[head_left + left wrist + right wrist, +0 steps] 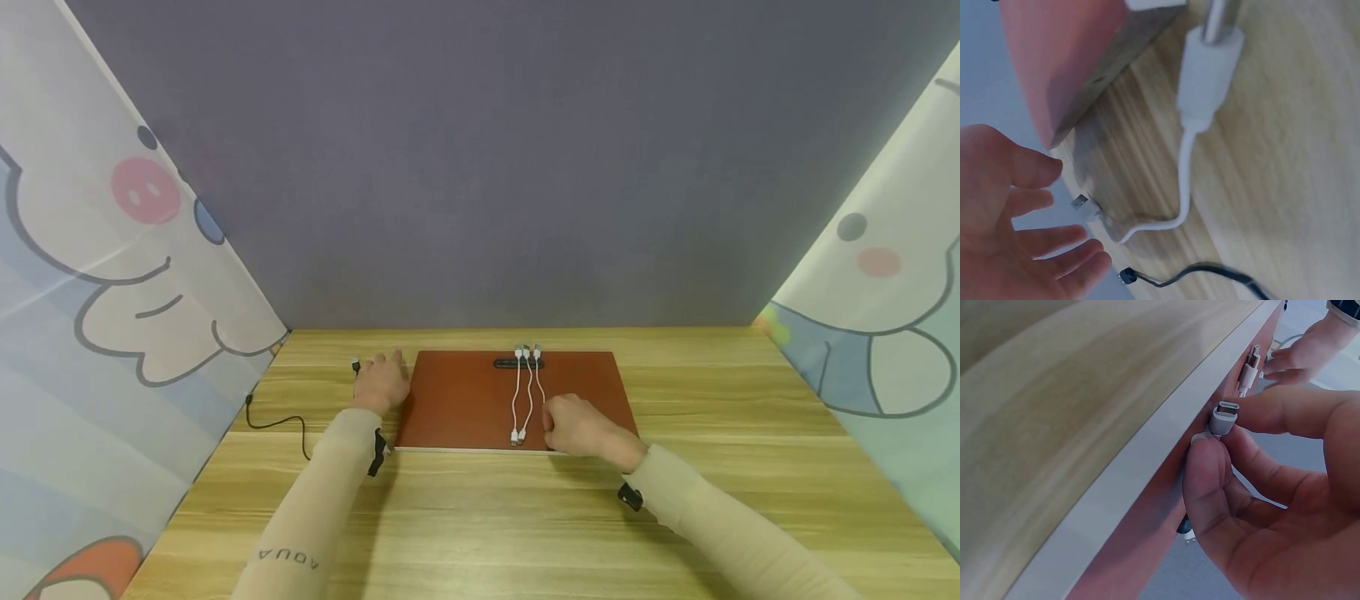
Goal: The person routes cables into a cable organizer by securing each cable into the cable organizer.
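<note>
On a reddish-brown board [457, 400] lie two white USB cables [515, 404], side by side. My right hand [581, 427], by the board's front edge, pinches the plug end of a third white cable [540, 383]; in the right wrist view its oval metal plug [1227, 409] sticks out between thumb and fingers. Left of the board, my left hand [381, 383] hovers with loosely spread fingers, holding nothing. Beside it on the table, another white cable [1184, 181] shows in the left wrist view, and a black cable [1210, 267] lies nearby.
A black strip [504, 363] lies under the white plugs at the board's back. At the left of the wooden table [480, 517] runs a thin black cable [281, 423]. A grey wall [480, 167] rises behind, with cartoon-printed curtains [90, 250] at both sides.
</note>
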Tool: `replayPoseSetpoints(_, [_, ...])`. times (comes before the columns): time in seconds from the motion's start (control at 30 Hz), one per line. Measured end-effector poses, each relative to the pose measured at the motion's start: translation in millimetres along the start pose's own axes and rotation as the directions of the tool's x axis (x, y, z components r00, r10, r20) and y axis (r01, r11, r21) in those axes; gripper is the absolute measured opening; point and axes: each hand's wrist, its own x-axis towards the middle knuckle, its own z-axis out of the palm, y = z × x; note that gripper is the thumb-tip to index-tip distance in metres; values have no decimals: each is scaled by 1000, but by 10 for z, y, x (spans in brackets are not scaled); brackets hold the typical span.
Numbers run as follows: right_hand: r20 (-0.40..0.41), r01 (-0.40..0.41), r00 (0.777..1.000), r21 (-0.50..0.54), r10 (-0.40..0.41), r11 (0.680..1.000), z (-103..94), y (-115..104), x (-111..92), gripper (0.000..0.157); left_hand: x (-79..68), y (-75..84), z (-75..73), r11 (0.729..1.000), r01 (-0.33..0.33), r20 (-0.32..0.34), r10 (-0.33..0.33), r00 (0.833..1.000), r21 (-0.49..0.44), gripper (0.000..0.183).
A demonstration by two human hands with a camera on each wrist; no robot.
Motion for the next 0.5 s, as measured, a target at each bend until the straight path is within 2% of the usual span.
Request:
replayPoseSetpoints(0.13, [0,2,1000,13,-2,1000,0,7,-3,14,0,-9,38,999,-15,10,15,1000,49,34])
replayPoseSetpoints(0.37, [-1,8,1000,33,-8,999,2,13,-14,13,14,-49,96,998,6,-94,-1,996,58,27])
replayPoseSetpoints(0.5, [-20,-1,1000,34,2,999,3,10,-16,17,28,-56,100,999,-10,-149,14,989,30,25])
